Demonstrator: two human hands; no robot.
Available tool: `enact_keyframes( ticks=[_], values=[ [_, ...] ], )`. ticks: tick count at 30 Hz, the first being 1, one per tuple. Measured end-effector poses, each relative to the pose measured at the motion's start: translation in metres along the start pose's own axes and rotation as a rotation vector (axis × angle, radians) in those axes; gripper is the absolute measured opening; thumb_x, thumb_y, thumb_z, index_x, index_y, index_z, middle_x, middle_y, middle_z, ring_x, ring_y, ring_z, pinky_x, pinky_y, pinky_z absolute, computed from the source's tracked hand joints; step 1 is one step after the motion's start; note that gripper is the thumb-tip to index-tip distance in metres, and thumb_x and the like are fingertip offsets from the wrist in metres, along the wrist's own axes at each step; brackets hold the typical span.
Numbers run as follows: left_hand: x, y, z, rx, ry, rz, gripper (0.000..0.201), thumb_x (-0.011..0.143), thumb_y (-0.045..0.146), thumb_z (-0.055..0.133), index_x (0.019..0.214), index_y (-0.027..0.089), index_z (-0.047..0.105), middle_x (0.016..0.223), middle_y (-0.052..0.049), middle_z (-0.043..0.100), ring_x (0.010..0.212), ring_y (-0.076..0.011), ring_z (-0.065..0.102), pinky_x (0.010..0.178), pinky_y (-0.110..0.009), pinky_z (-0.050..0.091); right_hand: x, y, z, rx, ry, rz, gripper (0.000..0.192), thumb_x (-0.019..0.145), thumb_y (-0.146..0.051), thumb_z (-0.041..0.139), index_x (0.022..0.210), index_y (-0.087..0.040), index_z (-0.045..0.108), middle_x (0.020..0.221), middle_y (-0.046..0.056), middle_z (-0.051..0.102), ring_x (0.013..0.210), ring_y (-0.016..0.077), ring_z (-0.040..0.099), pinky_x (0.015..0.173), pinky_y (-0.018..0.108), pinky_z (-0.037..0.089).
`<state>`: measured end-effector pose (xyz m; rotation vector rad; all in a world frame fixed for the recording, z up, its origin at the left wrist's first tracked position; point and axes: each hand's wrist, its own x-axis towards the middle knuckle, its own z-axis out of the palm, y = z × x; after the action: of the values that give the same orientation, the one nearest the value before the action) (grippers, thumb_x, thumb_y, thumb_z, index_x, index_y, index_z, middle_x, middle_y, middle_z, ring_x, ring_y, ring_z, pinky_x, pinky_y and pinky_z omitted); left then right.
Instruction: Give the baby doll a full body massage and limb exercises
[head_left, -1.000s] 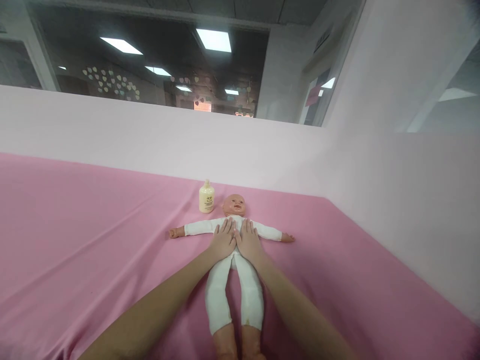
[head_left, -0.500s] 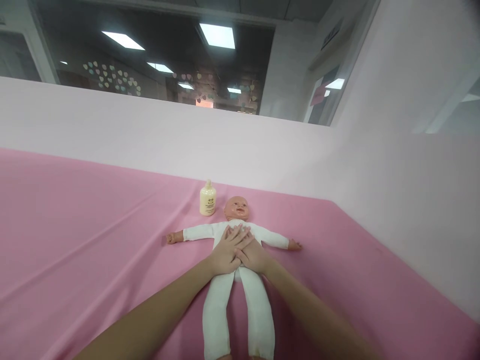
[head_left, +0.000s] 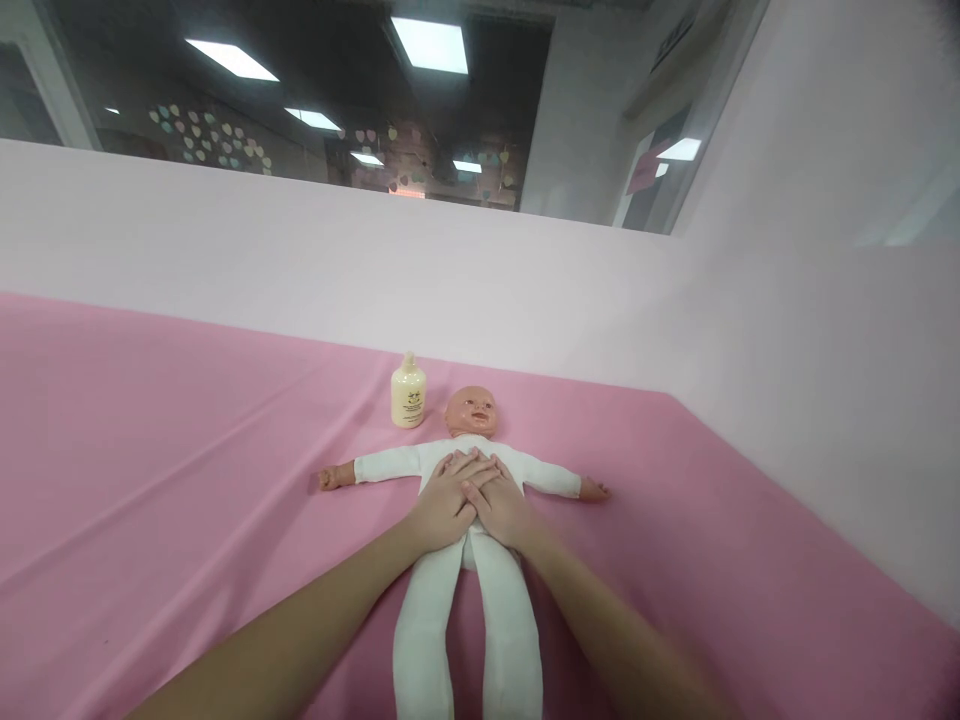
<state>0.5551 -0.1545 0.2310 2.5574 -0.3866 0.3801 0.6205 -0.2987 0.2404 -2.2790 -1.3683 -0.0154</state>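
A baby doll (head_left: pixel 472 410) with a white cloth body lies on its back, its arms stretched out to both sides and its head away from me. My left hand (head_left: pixel 444 505) rests flat on the doll's chest, fingers extended and partly crossing over the other hand. Beside it, my right hand (head_left: pixel 504 505) also lies flat on the chest, with some of its fingers hidden beneath the left ones. Neither hand grips anything. Just left of the doll's head stands a cream-coloured pump bottle (head_left: pixel 408 395) with dark print.
A pink sheet (head_left: pixel 187 420) with soft folds covers the surface under the doll. Behind it rises a white wall (head_left: pixel 300 255) with a large window (head_left: pixel 322 60) above. Another pale wall (head_left: pixel 825 350) bounds the right side.
The hands remain overlapped on the doll's chest and have shifted slightly, with the fingers lying closer together. The whole view has tilted a little downward.
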Motion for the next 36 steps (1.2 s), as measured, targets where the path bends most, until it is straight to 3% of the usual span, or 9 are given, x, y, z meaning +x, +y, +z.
enact_keyframes(
  ticks=[6, 10, 15, 20, 25, 28, 31, 34, 36],
  values=[
    [0.002, -0.008, 0.000, 0.047, 0.028, -0.092, 0.060, 0.094, 0.022, 0.037, 0.153, 0.027, 0.038, 0.163, 0.001, 0.031, 0.153, -0.0234, 0.021, 0.125, -0.049, 0.019, 0.003, 0.000, 0.004, -0.050, 0.031, 0.157, 0.057, 0.105, -0.043, 0.016, 0.151, -0.019, 0.040, 0.160, 0.006, 0.035, 0.154, 0.0219, 0.016, 0.126, 0.050, 0.013],
    [0.002, -0.014, 0.003, 0.040, 0.030, -0.130, 0.057, 0.098, 0.028, 0.032, 0.156, 0.026, 0.032, 0.164, 0.000, 0.025, 0.153, -0.0235, 0.020, 0.125, -0.049, 0.018, 0.001, -0.003, 0.008, -0.084, 0.045, 0.222, 0.057, 0.105, -0.043, 0.017, 0.155, -0.021, 0.032, 0.163, 0.002, 0.027, 0.155, 0.0243, 0.013, 0.126, 0.052, 0.013],
    [0.001, -0.022, 0.008, 0.021, 0.055, -0.184, 0.056, 0.101, 0.029, 0.026, 0.156, 0.021, 0.031, 0.163, -0.003, 0.029, 0.153, -0.0212, 0.021, 0.125, -0.048, 0.018, -0.006, -0.008, 0.010, -0.138, 0.071, 0.284, 0.068, 0.103, -0.051, 0.018, 0.157, -0.009, 0.022, 0.166, 0.012, 0.014, 0.155, 0.0287, 0.013, 0.125, 0.051, 0.015],
    [0.000, -0.024, 0.010, -0.046, 0.111, -0.221, 0.057, 0.103, 0.038, 0.017, 0.155, 0.020, 0.033, 0.162, -0.005, 0.032, 0.153, -0.0204, 0.021, 0.125, -0.047, 0.018, -0.013, -0.014, 0.007, -0.181, 0.028, 0.235, 0.075, 0.102, -0.052, 0.019, 0.155, 0.001, 0.023, 0.164, 0.020, 0.015, 0.155, 0.0312, 0.011, 0.126, 0.051, 0.014],
    [-0.001, -0.022, 0.009, -0.112, 0.133, -0.211, 0.061, 0.104, 0.045, 0.014, 0.155, 0.018, 0.033, 0.162, -0.006, 0.033, 0.153, -0.0207, 0.020, 0.126, -0.047, 0.017, -0.017, -0.021, -0.004, -0.146, -0.044, 0.098, 0.074, 0.102, -0.051, 0.027, 0.154, 0.000, 0.025, 0.163, 0.022, 0.017, 0.154, 0.0313, 0.013, 0.126, 0.052, 0.015],
    [-0.003, -0.023, 0.009, -0.122, 0.169, -0.197, 0.061, 0.104, 0.046, 0.013, 0.154, 0.018, 0.035, 0.161, -0.007, 0.035, 0.152, -0.0210, 0.023, 0.125, -0.048, 0.019, -0.018, -0.022, -0.008, -0.080, -0.075, -0.047, 0.070, 0.102, -0.050, 0.031, 0.154, -0.003, 0.029, 0.162, 0.021, 0.023, 0.154, 0.0295, 0.017, 0.126, 0.052, 0.015],
    [-0.003, -0.025, 0.007, -0.107, 0.166, -0.160, 0.060, 0.104, 0.046, 0.012, 0.152, 0.022, 0.040, 0.161, -0.005, 0.034, 0.153, -0.0217, 0.023, 0.125, -0.050, 0.020, -0.018, -0.020, -0.009, 0.011, -0.072, -0.170, 0.053, 0.102, -0.041, 0.038, 0.145, -0.011, 0.047, 0.153, 0.017, 0.046, 0.146, 0.0261, 0.037, 0.125, 0.051, 0.017],
    [-0.003, -0.029, 0.002, -0.092, 0.087, -0.086, 0.060, 0.104, 0.046, 0.012, 0.144, 0.026, 0.052, 0.158, 0.000, 0.040, 0.153, -0.0221, 0.022, 0.125, -0.051, 0.016, -0.016, -0.015, -0.007, 0.142, -0.037, -0.274, 0.030, 0.099, -0.029, 0.045, 0.115, -0.020, 0.069, 0.126, 0.008, 0.070, 0.122, 0.0205, 0.060, 0.124, 0.047, 0.021],
    [-0.002, -0.032, -0.002, -0.097, 0.044, -0.054, 0.059, 0.104, 0.045, 0.012, 0.142, 0.027, 0.055, 0.155, 0.002, 0.044, 0.152, -0.0213, 0.023, 0.126, -0.050, 0.015, -0.015, -0.012, -0.004, 0.263, -0.008, -0.289, 0.028, 0.097, -0.026, 0.046, 0.094, -0.022, 0.073, 0.108, 0.004, 0.076, 0.107, 0.0181, 0.066, 0.122, 0.045, 0.023]
  ],
)
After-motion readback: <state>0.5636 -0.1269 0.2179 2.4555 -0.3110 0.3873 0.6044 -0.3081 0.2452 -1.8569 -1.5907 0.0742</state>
